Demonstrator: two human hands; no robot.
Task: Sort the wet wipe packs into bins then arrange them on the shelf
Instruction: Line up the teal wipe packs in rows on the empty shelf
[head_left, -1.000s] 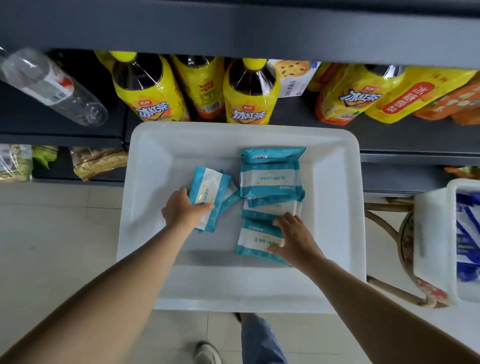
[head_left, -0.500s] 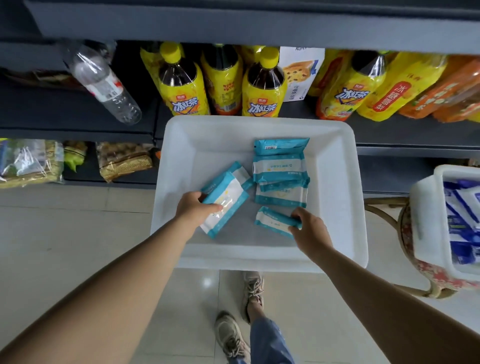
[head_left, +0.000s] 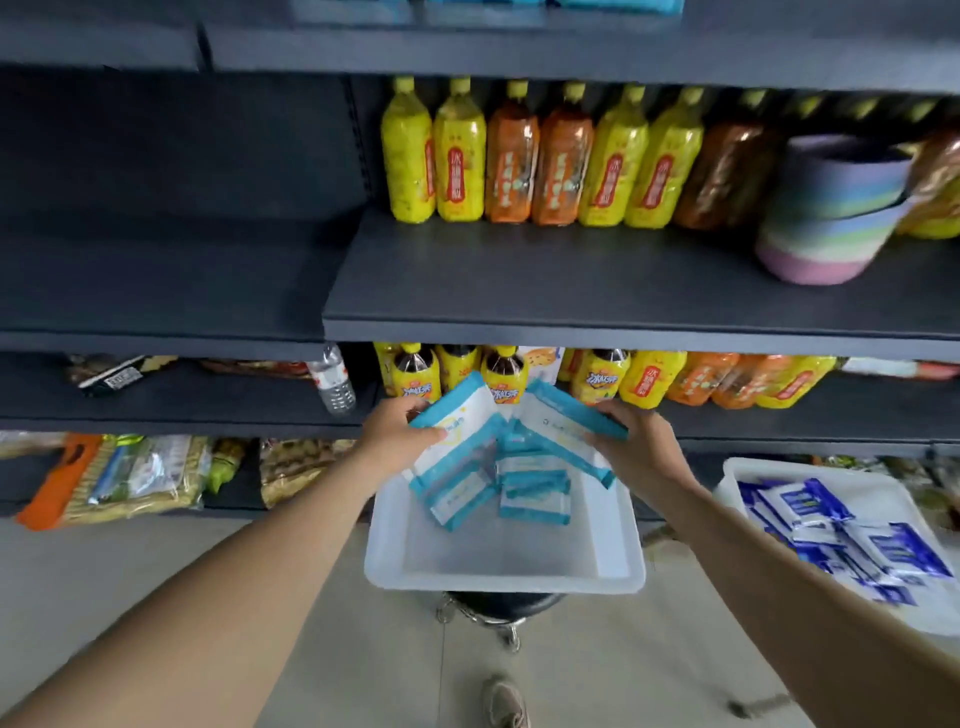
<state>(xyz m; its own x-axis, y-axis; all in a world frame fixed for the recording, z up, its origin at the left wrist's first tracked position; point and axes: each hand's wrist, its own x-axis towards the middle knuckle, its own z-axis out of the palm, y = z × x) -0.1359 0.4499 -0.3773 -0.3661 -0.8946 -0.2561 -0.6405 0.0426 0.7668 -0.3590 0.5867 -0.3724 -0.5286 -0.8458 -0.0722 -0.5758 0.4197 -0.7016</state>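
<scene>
My left hand (head_left: 390, 431) grips a teal-and-white wet wipe pack (head_left: 457, 426), lifted above the white bin (head_left: 498, 574). My right hand (head_left: 631, 441) grips a second teal-and-white pack (head_left: 563, 423), also raised over the bin. The two packs tilt toward each other. Several more teal packs (head_left: 530, 496) lie inside the bin below them. A second white bin (head_left: 878, 480) at the right holds several dark blue-and-white packs (head_left: 831, 535). The dark shelf board (head_left: 597, 291) above has a bare front strip.
Yellow and orange drink bottles (head_left: 535, 156) line the back of the upper shelf, with stacked pastel bowls (head_left: 831, 208) at the right. More bottles (head_left: 644, 379) and a clear water bottle (head_left: 335, 382) stand on the shelf behind my hands. The bin sits on a black stool (head_left: 501, 605).
Both hands have lifted their packs up out of the bin. The camera has risen and pulled back, bringing the upper shelf and its bottles into view.
</scene>
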